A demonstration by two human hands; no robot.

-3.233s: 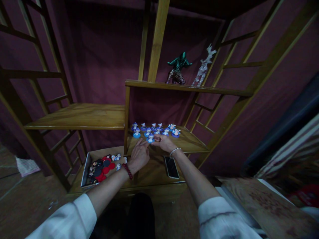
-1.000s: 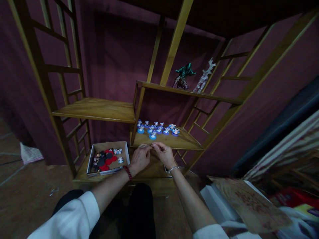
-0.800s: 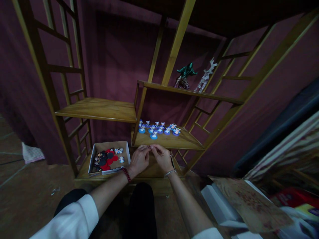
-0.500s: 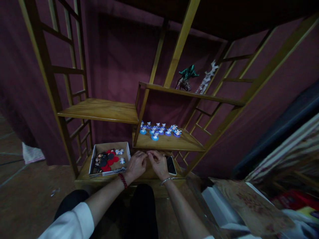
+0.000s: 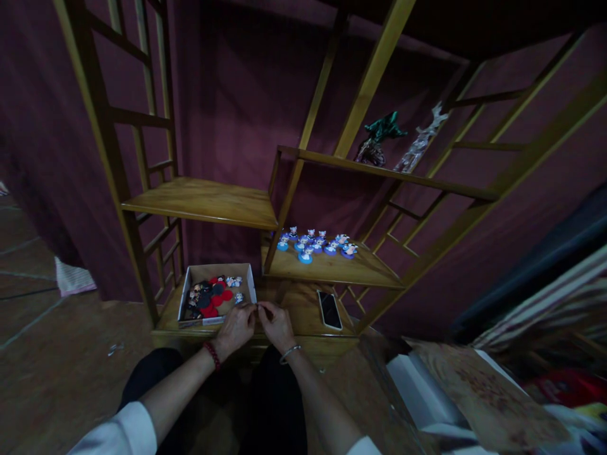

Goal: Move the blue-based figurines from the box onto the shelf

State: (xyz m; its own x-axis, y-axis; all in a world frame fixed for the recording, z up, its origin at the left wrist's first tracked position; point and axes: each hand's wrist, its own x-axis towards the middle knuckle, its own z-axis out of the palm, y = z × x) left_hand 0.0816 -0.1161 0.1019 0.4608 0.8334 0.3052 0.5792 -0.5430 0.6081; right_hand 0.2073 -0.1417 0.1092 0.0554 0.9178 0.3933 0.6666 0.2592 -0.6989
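My left hand (image 5: pixel 237 327) and my right hand (image 5: pixel 277 325) meet fingertip to fingertip at the front right corner of a shallow box (image 5: pixel 252 284). Both are closed in a pinch, and whatever lies between the fingertips is too small to make out. Inside the box are red discs (image 5: pixel 219 297), dark pieces (image 5: pixel 202 294) and a few small white-and-blue figurines (image 5: pixel 239 297). Several blue and purple based figurines (image 5: pixel 306 254) stand on the small raised shelf (image 5: pixel 332 272) behind my hands.
A phone (image 5: pixel 330 310) lies on the bottom shelf, right of my hands. An upper-left shelf (image 5: pixel 203 201) juts out above the box. A green figure (image 5: pixel 382 133) and a clear one (image 5: pixel 422 142) stand on the upper right shelf. A cardboard box (image 5: pixel 422 392) sits at lower right.
Both hands have moved left, away from the phone and toward the box, still pinched together. The camera view has shifted slightly.
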